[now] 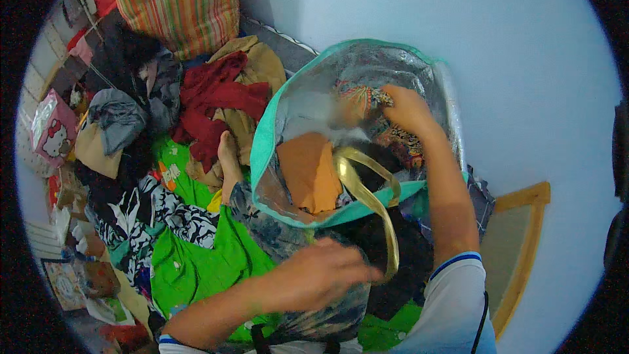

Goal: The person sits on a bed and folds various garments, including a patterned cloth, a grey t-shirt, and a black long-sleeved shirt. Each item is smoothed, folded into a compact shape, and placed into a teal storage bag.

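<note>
A large insulated bag with a silver foil lining and teal rim (268, 145) stands open before me. Inside it, my right hand (405, 108) holds a multicoloured patterned cloth (361, 101). More patterned fabric lies below that hand. A folded orange-brown cloth (309, 172) rests at the bag's near left, beside dark fabric. One gold strap (383, 211) loops over the near rim. My left hand (324, 273), somewhat blurred, is outside the bag near the strap's lower end; whether it touches the strap is unclear.
Dark red clothing (211, 103), a bright green cloth (196, 265) and a black-and-white patterned garment (177, 211) lie heaped at left. A striped cushion (182, 5) stands behind them. A pale wall rises at right, with a wood-framed panel (521, 250) near it.
</note>
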Motion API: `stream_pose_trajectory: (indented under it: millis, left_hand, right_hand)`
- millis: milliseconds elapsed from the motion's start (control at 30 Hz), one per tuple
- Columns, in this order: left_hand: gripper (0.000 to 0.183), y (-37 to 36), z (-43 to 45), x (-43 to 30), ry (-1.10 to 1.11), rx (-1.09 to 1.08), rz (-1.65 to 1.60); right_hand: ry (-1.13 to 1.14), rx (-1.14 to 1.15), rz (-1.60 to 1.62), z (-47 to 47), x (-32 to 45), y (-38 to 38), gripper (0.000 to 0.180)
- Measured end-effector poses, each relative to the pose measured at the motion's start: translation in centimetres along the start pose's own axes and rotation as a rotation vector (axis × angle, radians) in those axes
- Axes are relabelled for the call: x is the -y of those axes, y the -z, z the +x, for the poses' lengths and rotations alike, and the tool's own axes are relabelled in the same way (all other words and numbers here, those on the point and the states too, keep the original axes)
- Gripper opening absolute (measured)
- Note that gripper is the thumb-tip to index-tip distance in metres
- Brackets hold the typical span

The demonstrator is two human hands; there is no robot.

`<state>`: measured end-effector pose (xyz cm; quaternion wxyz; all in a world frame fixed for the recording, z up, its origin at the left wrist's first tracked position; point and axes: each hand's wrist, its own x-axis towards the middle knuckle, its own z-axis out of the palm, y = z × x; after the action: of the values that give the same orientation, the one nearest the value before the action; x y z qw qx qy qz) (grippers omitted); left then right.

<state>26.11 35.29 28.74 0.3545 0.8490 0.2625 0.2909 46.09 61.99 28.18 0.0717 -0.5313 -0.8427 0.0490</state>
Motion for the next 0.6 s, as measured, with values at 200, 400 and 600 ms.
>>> stream_pose_trajectory:
  millis: [200,400,600]
  left_hand:
    - [0.038,-4.2,-3.8,0.3,0.033,0.185,0.012]
    - [0.036,-2.8,-5.2,0.6,0.090,0.059,-0.039]
    - [0.011,-2.0,-5.7,0.0,0.167,0.015,-0.053]
  right_hand:
    - [0.086,0.152,-0.025,6.0,0.7,-3.7,0.034]
    - [-0.008,-0.288,0.126,8.3,5.0,-8.4,0.039]
    - [0.227,0.063,-0.078,7.7,3.6,-27.1,0.063]
